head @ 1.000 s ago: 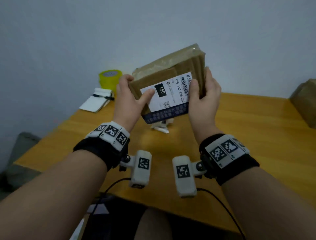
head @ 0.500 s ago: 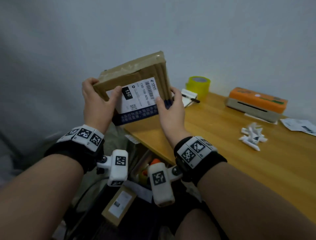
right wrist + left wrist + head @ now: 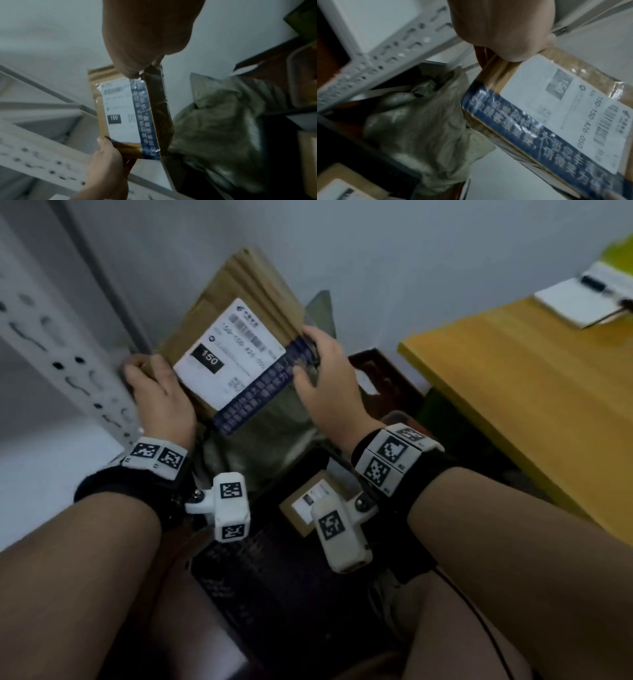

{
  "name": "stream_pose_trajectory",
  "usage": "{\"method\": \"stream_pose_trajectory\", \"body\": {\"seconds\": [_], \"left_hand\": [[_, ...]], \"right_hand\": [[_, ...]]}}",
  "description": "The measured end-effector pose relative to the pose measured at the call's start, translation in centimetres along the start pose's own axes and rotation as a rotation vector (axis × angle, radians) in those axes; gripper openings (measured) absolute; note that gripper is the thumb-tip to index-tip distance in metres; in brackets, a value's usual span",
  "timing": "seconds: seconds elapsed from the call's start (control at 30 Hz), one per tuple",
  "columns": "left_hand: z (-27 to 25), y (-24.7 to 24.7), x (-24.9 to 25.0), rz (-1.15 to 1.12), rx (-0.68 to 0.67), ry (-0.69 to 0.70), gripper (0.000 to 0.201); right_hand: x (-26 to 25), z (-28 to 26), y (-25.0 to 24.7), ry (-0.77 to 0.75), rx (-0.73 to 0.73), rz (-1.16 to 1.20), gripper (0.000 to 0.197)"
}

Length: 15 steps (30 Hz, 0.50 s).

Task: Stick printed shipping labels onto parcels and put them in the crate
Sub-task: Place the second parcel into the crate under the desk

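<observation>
Parcel [image 3: 219,337] swung left off counter [image 3: 513,392], now above grey sack [image 3: 274,433]; gripped at opposite edges by left hand [image 3: 161,395] and right hand [image 3: 325,378].

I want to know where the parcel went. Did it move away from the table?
Yes. The parcel has moved left, off the table, whose edge now lies to its right. Both hands hold it over the bag on the floor.

Both hands out front, left hand [image 3: 161,398] & right hand [image 3: 329,385] each gripping w/ curled fingers.

Glossy-taped cardboard parcel [image 3: 239,313] — paper label [image 3: 226,354]
</observation>
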<state>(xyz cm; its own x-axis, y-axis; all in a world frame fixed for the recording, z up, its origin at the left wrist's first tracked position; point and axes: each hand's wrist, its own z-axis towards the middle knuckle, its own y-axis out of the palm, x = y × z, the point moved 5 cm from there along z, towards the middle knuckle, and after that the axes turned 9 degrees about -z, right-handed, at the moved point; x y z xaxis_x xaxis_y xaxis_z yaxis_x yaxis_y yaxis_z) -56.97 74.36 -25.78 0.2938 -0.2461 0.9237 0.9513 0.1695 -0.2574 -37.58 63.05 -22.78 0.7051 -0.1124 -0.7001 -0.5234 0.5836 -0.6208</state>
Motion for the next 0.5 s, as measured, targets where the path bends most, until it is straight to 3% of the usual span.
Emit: {"method": "stream_pose_trajectory", "body": {"seconds": [0.13,0.3,0.5], "left_hand": [[-3.7,1.0,-5.3,0.085,-0.072,-0.081,0.038],[-7.6,4.8,-12.0,0.106,-0.276,-0.231,0.037],[-13.9,8.7,-17.4,0.181,-0.505,-0.443,0.036]], "right_hand": [[5.3,-3.1,3.2,0.175,-0.122,-0.006,0.045],[12.1,-6.5,4.1,0.4,-0.267,-0.048,0.042],[20.5,-11.0,4.7,0.648,-0.319,-0.211,0.028]]}}
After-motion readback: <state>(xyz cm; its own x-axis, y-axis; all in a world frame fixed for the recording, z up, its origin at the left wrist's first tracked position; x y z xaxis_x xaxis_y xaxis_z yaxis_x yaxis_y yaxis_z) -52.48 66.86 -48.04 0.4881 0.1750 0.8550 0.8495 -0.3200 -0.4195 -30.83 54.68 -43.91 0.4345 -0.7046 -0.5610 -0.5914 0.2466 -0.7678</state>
